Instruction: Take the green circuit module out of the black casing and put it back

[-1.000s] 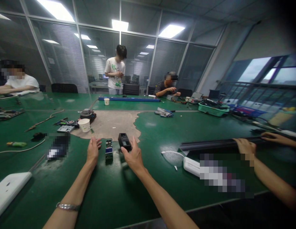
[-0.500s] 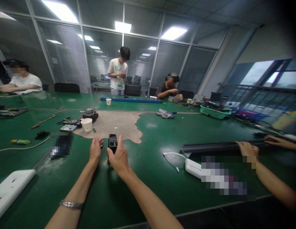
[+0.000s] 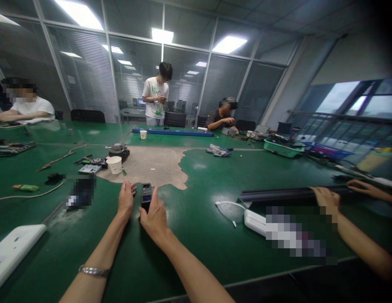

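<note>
A small black box-shaped device (image 3: 146, 193) is in my right hand (image 3: 155, 216), thumb on the near left side and fingers along its right. Its top has a grey panel and a recess; I cannot make out its exact kind. Just left of the device rests my left hand (image 3: 126, 198), palm turned inward, fingers loosely stretched and apart from it. On that wrist is a metal band. Both forearms reach over the green table (image 3: 196, 252), and a bare brown patch (image 3: 154, 162) lies beyond my fingertips.
A paper cup (image 3: 114, 165) and small hardware parts stand ahead left. At left lies a white power strip (image 3: 19, 250); at right, a white adapter-like block (image 3: 255, 223) with a cable. Another person's hand (image 3: 326, 200) touches a long black bar (image 3: 278, 196). Three people are across the table.
My right hand has shifted slightly left and nearer, and the black device in it has tipped, showing its top at a different angle. My left hand has hardly moved.
</note>
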The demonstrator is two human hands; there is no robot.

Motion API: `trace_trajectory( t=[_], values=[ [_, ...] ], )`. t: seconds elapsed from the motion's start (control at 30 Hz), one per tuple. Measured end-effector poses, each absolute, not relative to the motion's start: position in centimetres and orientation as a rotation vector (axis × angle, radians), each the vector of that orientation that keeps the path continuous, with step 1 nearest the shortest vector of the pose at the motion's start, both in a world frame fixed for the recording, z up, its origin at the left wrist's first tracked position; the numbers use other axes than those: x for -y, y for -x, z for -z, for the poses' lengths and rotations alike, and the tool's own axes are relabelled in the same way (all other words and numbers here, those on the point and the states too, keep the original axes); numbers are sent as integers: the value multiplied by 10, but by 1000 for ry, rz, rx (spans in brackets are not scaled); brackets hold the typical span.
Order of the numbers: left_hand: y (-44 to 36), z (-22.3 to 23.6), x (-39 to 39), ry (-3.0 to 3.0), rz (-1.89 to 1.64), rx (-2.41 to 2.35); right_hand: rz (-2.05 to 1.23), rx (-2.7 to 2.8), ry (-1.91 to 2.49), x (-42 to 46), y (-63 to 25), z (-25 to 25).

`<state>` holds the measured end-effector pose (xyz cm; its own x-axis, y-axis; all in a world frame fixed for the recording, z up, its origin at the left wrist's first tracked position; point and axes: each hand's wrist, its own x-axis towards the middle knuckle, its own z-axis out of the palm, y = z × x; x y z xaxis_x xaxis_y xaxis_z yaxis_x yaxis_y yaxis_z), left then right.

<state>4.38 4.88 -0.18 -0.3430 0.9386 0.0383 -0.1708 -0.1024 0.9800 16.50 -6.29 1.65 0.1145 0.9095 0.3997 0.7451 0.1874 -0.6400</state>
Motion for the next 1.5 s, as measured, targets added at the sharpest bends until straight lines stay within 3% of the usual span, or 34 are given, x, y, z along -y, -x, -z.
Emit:
trace_trajectory(
  t=[0.47, 0.9, 1.13, 1.5],
  values=[
    [-43, 2, -49, -970, -1581, -1293, -250, 1634, 1465, 58, -163, -15],
    [-41, 2, -50, -960, -1582, -1288, -297, 1467, 1312, 49, -207, -67],
    [-43, 5, -54, -936, -1573, -1303, -271, 1419, 1478, 53, -267, -34],
    [-42, 4, -52, -930, -1580, -1309, -250, 1471, 1555, 58, -271, -6]
  ],
)
